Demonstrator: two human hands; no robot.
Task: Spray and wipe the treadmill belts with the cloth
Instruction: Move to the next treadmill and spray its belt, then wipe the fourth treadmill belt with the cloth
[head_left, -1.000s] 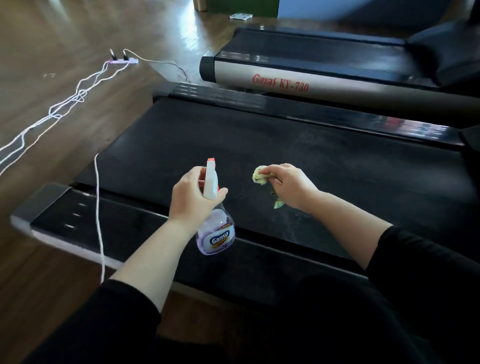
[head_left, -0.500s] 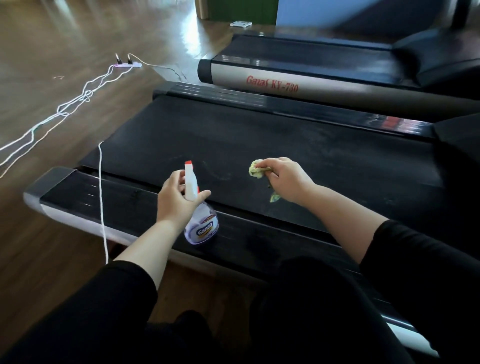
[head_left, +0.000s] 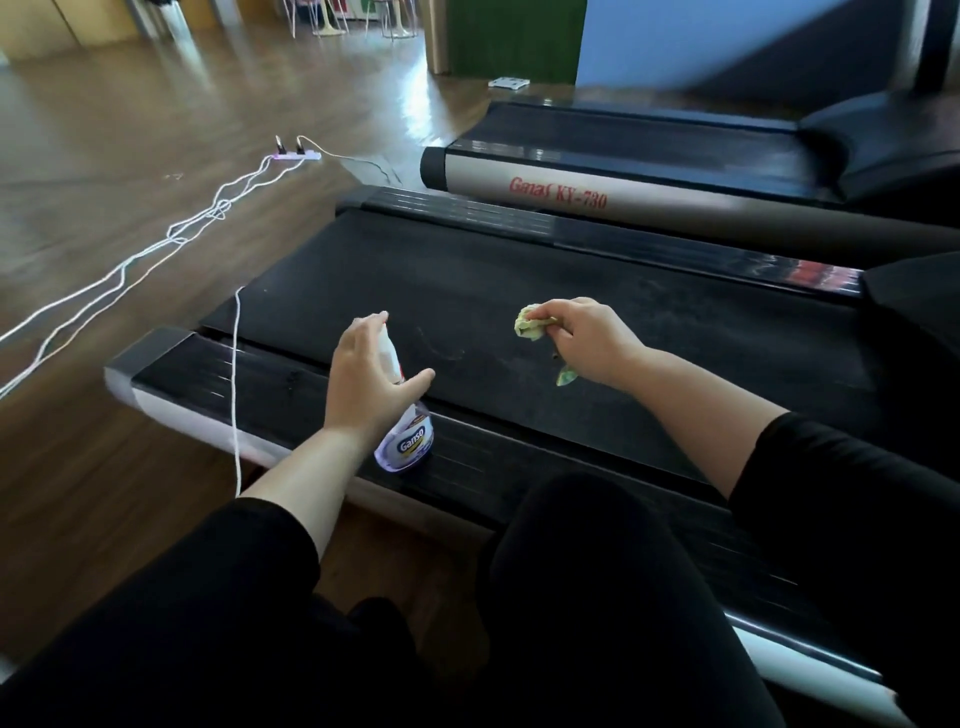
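The near treadmill's black belt (head_left: 467, 280) stretches across the middle of the view. A white spray bottle (head_left: 408, 447) labelled Ganso stands upright on the treadmill's near side rail (head_left: 260, 384). My left hand (head_left: 363, 384) hovers around the bottle's neck, with its fingers and thumb spread out straight on either side. My right hand (head_left: 592, 343) grips a crumpled yellow-green cloth (head_left: 527, 322) just above the belt, to the right of the bottle. One end of the cloth hangs below the hand.
A second treadmill (head_left: 623, 150) marked Ganas KY-730 lies beyond the near one. A white cable (head_left: 236, 389) drapes over the rail's left end. More white cables run across the wooden floor to a power strip (head_left: 296, 153). My dark-clad knees fill the bottom.
My left hand lowered the spray bottle onto the side rail and its fingers spread away from the neck. My right hand kept the cloth over the belt.
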